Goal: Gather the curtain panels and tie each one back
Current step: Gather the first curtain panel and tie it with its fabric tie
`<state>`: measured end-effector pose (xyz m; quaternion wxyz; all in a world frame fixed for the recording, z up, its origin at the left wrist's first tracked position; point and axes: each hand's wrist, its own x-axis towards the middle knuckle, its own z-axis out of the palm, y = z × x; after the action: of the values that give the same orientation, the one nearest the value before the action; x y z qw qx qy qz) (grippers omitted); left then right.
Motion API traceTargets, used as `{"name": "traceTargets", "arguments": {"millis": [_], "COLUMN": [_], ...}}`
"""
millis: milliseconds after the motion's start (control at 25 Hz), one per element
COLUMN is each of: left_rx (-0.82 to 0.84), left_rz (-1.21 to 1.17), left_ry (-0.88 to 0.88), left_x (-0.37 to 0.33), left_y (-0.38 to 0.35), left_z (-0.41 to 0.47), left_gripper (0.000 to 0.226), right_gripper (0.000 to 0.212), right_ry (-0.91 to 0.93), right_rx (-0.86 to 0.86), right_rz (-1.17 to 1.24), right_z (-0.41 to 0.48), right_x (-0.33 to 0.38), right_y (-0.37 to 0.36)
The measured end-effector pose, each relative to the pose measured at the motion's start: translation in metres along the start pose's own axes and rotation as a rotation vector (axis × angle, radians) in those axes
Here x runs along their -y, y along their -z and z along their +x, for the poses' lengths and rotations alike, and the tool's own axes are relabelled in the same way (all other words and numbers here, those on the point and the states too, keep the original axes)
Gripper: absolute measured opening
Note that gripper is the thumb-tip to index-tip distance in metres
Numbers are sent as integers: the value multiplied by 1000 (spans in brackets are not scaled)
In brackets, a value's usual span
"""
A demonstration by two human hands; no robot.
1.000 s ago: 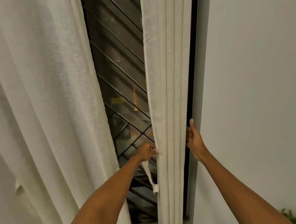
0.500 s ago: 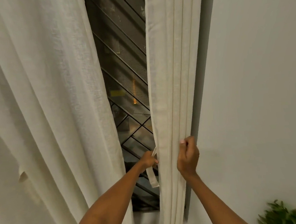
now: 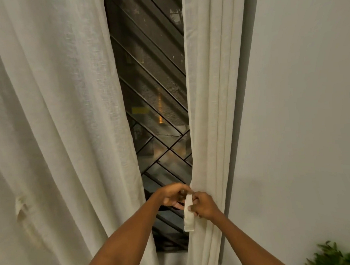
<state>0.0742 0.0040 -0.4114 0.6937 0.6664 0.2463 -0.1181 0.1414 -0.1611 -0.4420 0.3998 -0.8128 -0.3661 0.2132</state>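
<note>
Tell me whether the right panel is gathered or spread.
Gathered: the right panel hangs in narrow folds by the wall. The left hand and right hand hold the tie, its end dangling.

The right hand (image 3: 204,208) has left the outer edge of the right curtain panel (image 3: 211,109) and crossed its front to the inner edge. There it now pinches the tie strip (image 3: 189,214) beside the left hand (image 3: 173,196).
</note>
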Motion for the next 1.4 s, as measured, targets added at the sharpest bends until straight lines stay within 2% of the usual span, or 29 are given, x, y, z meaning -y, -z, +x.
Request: {"name": "traceTargets", "arguments": {"millis": [80, 160, 320, 480, 640, 760, 920, 1080, 1200, 1280, 1320, 1360, 1400], "left_rx": [-26, -115, -220, -319, -405, -437, -456, -434, -396, -346, -333, -335, -358], "left_rz": [6, -7, -119, -197, -248, -245, -259, -241, -188, -177, -160, -142, -140], "left_ry": [11, 10, -13, -61, -61, -47, -46, -52, -67, -112, -146, -188, -233], "left_x": [1, 4, 9, 4, 6, 7, 5, 0, -4, -9, -14, -19, -23], "left_y": [0, 0, -5, -14, -26, -35, -40, -45, -48, -53, -57, -59, -61], "left_z": [-1, 4, 20, 22, 24, 30, 31, 27, 23, 21, 18, 17, 17], "left_gripper": [46, 42, 25, 16, 9, 10, 9, 6, 24, 46, 51, 46, 34], "right_gripper": [13, 14, 44, 51, 41, 43, 43, 27, 26, 29, 21, 13, 17], "right_ry": [-36, -89, -256, -359, -402, -383, -345, -369, -383, -259, -179, -114, -71], "right_rx": [89, 151, 372, 536, 511, 539, 536, 472, 359, 191, 137, 92, 72], "right_rz": [51, 141, 368, 277, 304, 332, 102, -200, -447, -558, -556, -532, -520], "right_z": [-3, -8, -23, -37, -40, -43, -44, -32, -17, -10, -10, -7, -4], "right_x": [2, 1, -15, -39, -48, -52, -46, -44, -42, -34, -28, -23, -19], "right_y": [11, 17, 12, 23, 48, 68, 99, 141, 163, 169, 170, 168, 165]}}
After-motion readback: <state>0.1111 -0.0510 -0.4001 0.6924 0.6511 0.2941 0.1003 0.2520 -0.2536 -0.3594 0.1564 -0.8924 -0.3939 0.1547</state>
